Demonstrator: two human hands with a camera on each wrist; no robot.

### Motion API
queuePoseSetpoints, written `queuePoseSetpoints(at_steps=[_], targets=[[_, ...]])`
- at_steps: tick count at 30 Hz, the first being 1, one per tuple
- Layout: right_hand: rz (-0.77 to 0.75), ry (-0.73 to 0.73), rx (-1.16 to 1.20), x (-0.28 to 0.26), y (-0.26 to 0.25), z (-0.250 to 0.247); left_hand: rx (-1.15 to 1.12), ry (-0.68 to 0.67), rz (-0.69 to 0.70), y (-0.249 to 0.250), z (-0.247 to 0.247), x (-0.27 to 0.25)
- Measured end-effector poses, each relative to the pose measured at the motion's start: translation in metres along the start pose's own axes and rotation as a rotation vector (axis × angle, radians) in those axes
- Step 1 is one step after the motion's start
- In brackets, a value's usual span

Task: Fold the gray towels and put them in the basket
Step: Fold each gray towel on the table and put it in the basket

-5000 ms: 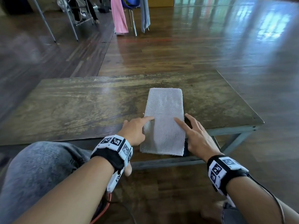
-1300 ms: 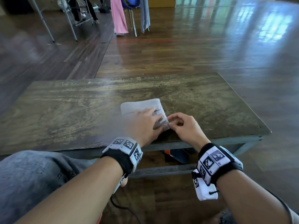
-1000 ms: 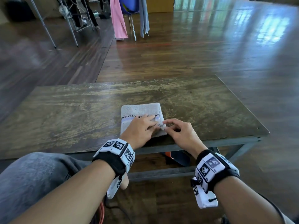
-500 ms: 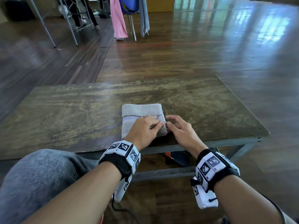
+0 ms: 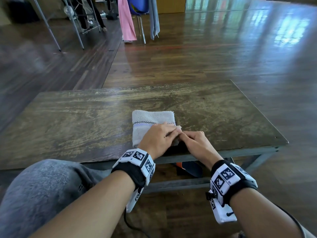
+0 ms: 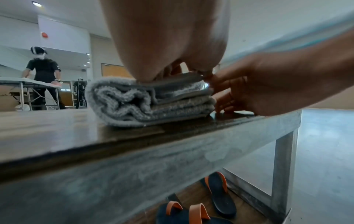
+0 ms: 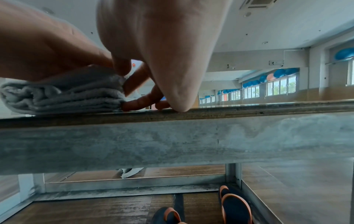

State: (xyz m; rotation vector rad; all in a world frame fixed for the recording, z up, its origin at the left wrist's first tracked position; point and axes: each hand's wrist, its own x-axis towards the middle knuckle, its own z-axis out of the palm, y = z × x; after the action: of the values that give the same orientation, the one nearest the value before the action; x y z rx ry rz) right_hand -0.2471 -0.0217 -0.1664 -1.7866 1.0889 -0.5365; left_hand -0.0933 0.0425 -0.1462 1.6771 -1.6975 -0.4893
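Where layers stack, fingertips (image 6: 223, 97) at towel (image 5: 151, 121).

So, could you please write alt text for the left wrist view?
A folded gray towel lies near the front edge of a wooden table; the left hand presses on top and the right hand touches its side. Orange-strapped sandals sit on the floor beneath.

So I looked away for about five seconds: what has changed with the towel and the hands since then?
The towel, then a long strip hanging over the table's near edge, is now a small thick bundle by that edge. The left hand has moved on top, pressing it; the right hand has gone to its right side, fingers at the layers. The towel remains on the table.
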Motion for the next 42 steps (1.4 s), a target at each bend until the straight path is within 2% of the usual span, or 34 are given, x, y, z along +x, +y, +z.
queuePoseSetpoints(at_steps=[4,7,9,11,13,15,17,18,20,21,23,24,26,27,29,32,42], targets=[[0.010,-0.015,0.039,-0.002,0.001,-0.009,0.172,-0.089,-0.091,-0.007,0.007,-0.001],[0.006,0.207,0.005,0.006,0.002,-0.010,0.301,-0.158,-0.108,-0.011,0.009,0.000],[-0.074,0.305,-0.058,0.012,-0.002,-0.005,0.353,-0.171,-0.095,-0.008,0.010,-0.001],[-0.193,0.245,-0.117,0.017,-0.010,0.005,0.353,-0.183,-0.100,-0.007,0.011,0.000],[-0.259,0.103,-0.132,0.023,-0.016,0.018,0.274,-0.220,-0.147,-0.005,0.006,0.001],[-0.190,-0.020,-0.041,0.027,-0.022,0.027,-0.036,-0.214,-0.248,-0.002,-0.006,0.004],[-0.109,-0.090,-0.055,0.029,-0.019,0.034,-0.237,-0.070,-0.277,-0.004,-0.019,0.006],[-0.117,-0.118,-0.163,0.028,-0.017,0.037,-0.205,0.031,-0.248,-0.006,-0.027,0.007],[-0.162,-0.158,-0.381,0.026,-0.010,0.041,0.060,0.216,-0.195,-0.018,-0.035,0.011],[-0.169,-0.161,-0.444,0.025,-0.010,0.041,0.211,0.212,-0.207,-0.026,-0.037,0.011],[-0.164,-0.095,-0.574,0.027,-0.019,0.039,0.413,0.024,-0.304,-0.039,-0.033,0.010],[-0.161,-0.035,-0.665,0.030,-0.027,0.039,0.456,-0.071,-0.349,-0.044,-0.029,0.008],[-0.201,0.057,-0.775,0.038,-0.047,0.044,0.485,-0.137,-0.385,-0.050,-0.024,0.006],[-0.239,0.064,-0.770,0.043,-0.053,0.050,0.487,-0.142,-0.378,-0.053,-0.023,0.005],[-0.277,-0.021,-0.699,0.048,-0.051,0.063,0.502,-0.158,-0.370,-0.058,-0.022,0.002],[-0.186,-0.110,-0.657,0.052,-0.035,0.072,0.433,-0.132,-0.402,-0.065,-0.026,-0.003],[0.021,-0.021,-0.625,0.058,-0.027,0.073,0.366,-0.098,-0.498,-0.064,-0.028,-0.007]])
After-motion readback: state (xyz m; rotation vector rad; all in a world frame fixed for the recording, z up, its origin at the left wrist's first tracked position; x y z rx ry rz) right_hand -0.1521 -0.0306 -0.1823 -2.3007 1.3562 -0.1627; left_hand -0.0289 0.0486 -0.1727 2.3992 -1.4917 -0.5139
